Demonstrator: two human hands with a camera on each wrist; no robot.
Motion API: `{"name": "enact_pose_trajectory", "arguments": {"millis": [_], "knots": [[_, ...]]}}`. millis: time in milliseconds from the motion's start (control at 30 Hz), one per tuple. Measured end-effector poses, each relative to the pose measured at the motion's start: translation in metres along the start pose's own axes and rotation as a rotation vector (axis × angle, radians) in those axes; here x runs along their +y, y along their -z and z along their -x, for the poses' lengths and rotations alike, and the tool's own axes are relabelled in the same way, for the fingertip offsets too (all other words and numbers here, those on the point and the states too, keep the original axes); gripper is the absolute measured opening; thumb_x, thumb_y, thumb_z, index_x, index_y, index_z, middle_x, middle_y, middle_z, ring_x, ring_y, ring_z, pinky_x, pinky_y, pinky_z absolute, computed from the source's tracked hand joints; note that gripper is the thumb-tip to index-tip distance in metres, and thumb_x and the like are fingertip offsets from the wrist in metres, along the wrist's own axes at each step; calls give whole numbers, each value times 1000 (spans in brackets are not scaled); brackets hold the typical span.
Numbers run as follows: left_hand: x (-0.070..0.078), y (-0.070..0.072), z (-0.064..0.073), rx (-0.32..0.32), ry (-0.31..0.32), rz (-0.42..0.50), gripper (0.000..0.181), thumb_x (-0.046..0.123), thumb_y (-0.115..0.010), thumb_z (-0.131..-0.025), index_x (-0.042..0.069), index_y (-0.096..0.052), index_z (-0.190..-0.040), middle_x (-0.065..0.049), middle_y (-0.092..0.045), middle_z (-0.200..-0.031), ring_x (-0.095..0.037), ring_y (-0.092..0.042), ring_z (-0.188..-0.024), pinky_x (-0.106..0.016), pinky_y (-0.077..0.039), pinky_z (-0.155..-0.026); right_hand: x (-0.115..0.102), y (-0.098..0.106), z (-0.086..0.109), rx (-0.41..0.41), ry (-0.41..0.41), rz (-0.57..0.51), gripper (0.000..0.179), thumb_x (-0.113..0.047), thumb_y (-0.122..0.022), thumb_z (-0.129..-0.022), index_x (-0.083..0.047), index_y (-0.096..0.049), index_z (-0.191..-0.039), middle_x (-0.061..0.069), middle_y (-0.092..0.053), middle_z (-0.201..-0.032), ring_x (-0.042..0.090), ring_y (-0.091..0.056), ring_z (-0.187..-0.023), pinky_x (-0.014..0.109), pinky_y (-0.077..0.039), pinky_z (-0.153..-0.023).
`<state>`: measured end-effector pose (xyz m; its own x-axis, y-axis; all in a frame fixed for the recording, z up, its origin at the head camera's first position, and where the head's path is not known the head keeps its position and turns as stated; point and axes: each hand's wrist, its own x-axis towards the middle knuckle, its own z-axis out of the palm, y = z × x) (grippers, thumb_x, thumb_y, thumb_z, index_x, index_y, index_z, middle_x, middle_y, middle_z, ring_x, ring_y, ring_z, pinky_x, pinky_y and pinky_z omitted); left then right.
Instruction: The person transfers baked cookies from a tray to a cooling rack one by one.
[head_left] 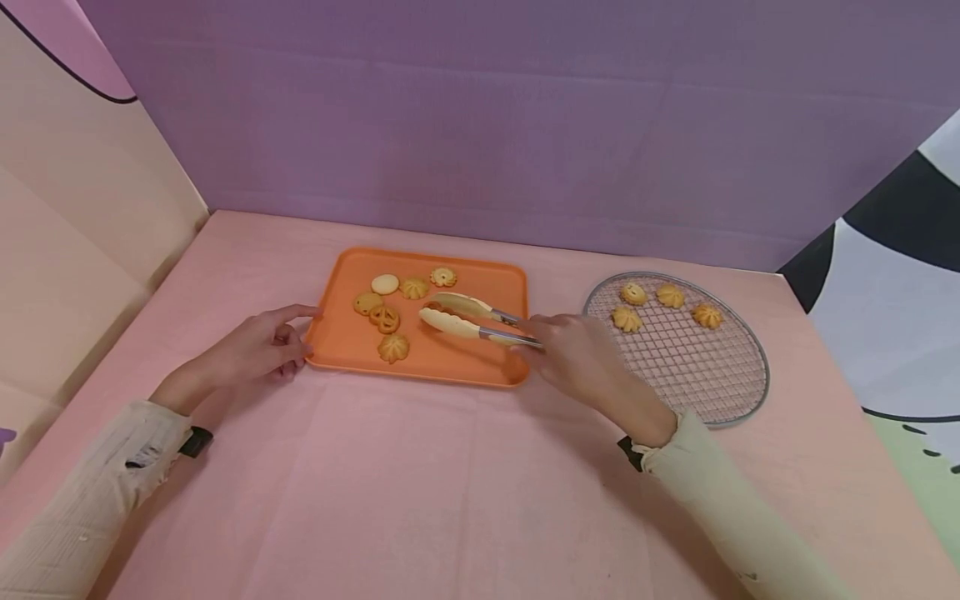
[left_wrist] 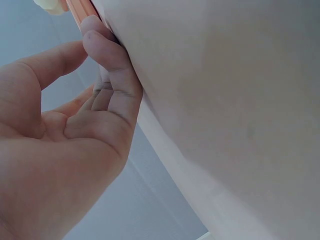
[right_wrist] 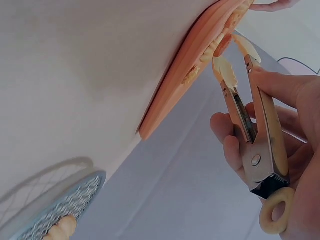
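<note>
Sleeves (head_left: pixel 750 508): two
Right fingers (right_wrist: pixel 232 149): clamped on tongs (head_left: pixel 457 325)
Left fingers (head_left: pixel 288 314): pinching tray (head_left: pixel 450 358)
Biscuits (head_left: pixel 393 347): tray seven, rack (head_left: pixel 690 375) rightwards four

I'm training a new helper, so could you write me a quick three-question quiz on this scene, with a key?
1. Which hand holds the tongs?
2. How many cookies show on the wire rack? A: two. B: four. C: six.
3. True or false: the left hand touches the orange tray.

Key: 1. The right hand. 2. B. 3. True; its fingers meet the tray's edge.
</note>
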<state>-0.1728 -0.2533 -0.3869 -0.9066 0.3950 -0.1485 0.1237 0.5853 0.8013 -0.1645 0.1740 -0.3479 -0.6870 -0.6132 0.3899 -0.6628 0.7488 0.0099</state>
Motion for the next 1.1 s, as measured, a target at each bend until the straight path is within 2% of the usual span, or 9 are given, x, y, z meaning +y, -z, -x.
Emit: {"name": "enact_pose_trajectory", "arguments": {"millis": [133,367,600,733,1100], "knots": [[-1,1,0,-8,-7,-10,58,4,-62,-96,-1,-37,-148,-11,-64,-77,-19,-60,-61,-29,-54,-56,2,5,6,19,-5,13,28,-25,-81,-84,-6,-76,-104,3,-70,-77,17,-59,-56,31,-41,-42],[0,3,0,-16,-8,-8,59,4,-62,-96,-1,-36,-149,-11,-64,-77,-19,-60,-61,-29,-54,-55,9,11,19,79,-8,8,29,-23,-83,-81,-5,-76,-103,1,-69,-74,15,-58,-55,32,-45,-46],[-2,0,0,-5,-12,-10,58,3,-62,-96,-2,-36,-148,-10,-64,-76,-19,-60,-61,-28,-54,-55,15,20,31,105,-8,15,32,-22,-84,-80,-3,-76,-105,10,-75,-88,21,-65,-61,34,-48,-46],[-4,-3,1,5,3,-4,58,3,-62,-96,-1,-36,-148,-11,-64,-76,-19,-61,-61,-28,-53,-55,18,24,36,113,-9,20,32,-21,-84,-79,-3,-76,-104,11,-75,-89,22,-66,-61,35,-49,-46],[-5,-3,-2,10,-8,-26,57,2,-62,-96,0,-38,-147,-10,-64,-75,-18,-60,-60,-28,-52,-53,27,36,60,150,-41,24,34,-17,-86,-75,-2,-75,-104,14,-75,-93,28,-70,-68,41,-55,-53]]}}
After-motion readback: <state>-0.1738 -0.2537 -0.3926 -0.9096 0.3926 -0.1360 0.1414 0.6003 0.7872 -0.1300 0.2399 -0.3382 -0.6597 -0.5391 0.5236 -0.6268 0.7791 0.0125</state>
